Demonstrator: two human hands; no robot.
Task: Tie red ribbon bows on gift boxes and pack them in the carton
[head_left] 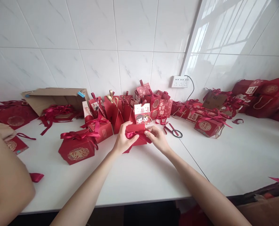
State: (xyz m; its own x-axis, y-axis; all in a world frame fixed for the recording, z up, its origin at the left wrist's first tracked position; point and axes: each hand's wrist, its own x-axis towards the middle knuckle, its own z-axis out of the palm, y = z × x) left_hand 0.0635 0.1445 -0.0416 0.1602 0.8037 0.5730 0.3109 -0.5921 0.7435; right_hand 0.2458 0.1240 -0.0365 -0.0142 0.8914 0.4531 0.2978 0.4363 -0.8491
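Observation:
Between my two hands a small red gift box (139, 140) sits on the white table, with a dark pink ribbon (131, 135) across its top. My left hand (124, 138) grips the box's left side, its thumb pressed on the ribbon. At the right side, the thumb and fingers of my right hand (156, 137) pinch the ribbon near the box's top edge. Just behind stands a white and red box with two cartoon figures (142, 113). Left of my hands are a larger red box with a gold emblem (78, 153) and a ribboned red box (103, 130).
A cardboard carton (56, 94) with ribbons before it stands back left. Black-handled scissors (177, 133) lie right of my hands. More red boxes (208, 126) fill the right side. Another person's arm (9, 169) reaches in at left. A power strip (179, 82) hangs on the wall.

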